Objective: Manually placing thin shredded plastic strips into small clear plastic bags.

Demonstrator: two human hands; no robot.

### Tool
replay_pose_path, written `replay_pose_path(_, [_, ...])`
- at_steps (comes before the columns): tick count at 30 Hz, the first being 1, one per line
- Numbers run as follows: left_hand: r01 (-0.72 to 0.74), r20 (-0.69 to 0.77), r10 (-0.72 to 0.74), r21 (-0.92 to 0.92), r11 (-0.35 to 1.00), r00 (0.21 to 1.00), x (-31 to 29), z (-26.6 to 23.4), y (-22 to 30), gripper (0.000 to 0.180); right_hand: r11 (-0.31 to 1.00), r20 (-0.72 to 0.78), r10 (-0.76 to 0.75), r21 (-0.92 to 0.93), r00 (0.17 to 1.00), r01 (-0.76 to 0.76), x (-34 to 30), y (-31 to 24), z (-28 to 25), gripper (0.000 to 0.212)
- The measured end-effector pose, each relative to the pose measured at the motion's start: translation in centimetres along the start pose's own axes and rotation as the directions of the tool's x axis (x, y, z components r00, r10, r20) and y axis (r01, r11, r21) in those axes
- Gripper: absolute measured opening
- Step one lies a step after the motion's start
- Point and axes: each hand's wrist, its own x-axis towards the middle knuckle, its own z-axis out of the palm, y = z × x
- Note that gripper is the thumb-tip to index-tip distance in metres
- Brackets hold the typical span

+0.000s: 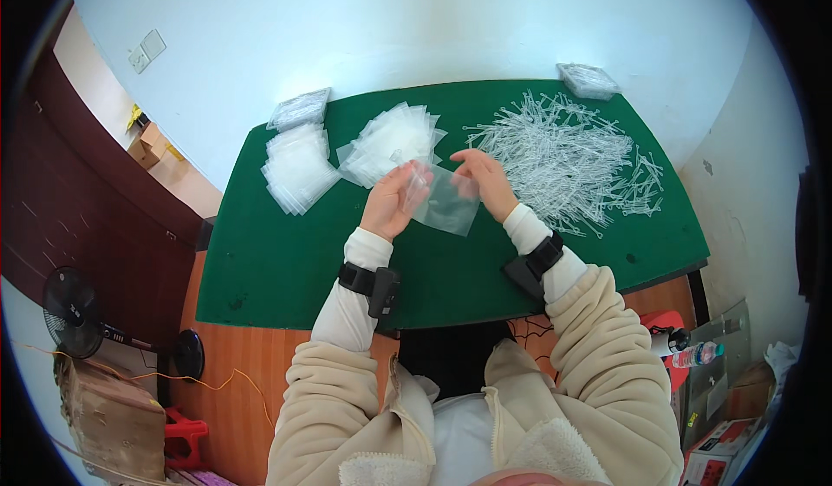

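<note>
My left hand (390,204) is closed on a clear plastic bag (447,212), gripping it by its left side. The bag hangs flat over the green table, between my two hands. Some clear plastic seems to show by the left fingertips, too see-through to make out fully. At the bag's upper right is my right hand (490,186), its fingers apart and a little bent, the thumb by the film. Just beyond the hands lies a fanned pile of clear bags (392,136). Right of my right hand spreads a big heap of thin clear plastic sticks with looped ends (563,161).
Another stack of clear bags (297,169) lies at the left of the green table (286,265). Wrapped packs stand at the back left (300,108) and back right (589,80). A fan (74,311) and a cardboard box (113,412) are at left; a bottle (698,353) is at right.
</note>
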Motion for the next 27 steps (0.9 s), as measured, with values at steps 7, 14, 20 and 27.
replay_pose_path(7, [0.238, 0.064, -0.304, 0.476, 0.847, 0.951, -0.9, 1.4, -0.2, 0.022, 0.964, 0.065, 0.253, 0.07, 0.965, -0.258, 0.3, -0.2, -0.8, 0.031])
replay_pose_path(14, [0.207, 0.211, -0.412, 0.616, 0.76, 0.886, -1.0, 1.0, -1.3, 0.023, 0.973, 0.322, 0.204, 0.033, 0.925, -0.226, -0.6, 1.4, 1.0, 0.018])
replay_pose_path(20, [0.085, 0.148, -0.23, 0.638, 0.766, 0.962, -0.8, 0.7, -0.9, 0.022, 0.989, 0.2, 0.077, -0.139, 0.977, -0.05, 0.0, 2.4, -0.3, 0.015])
replay_pose_path(27, [-0.019, 0.185, -0.341, 0.9, 0.436, 0.922, -0.8, -0.2, 0.1, 0.014, 0.97, 0.183, 0.015, -0.24, 0.983, 0.03, -0.3, 2.0, 0.1, 0.013])
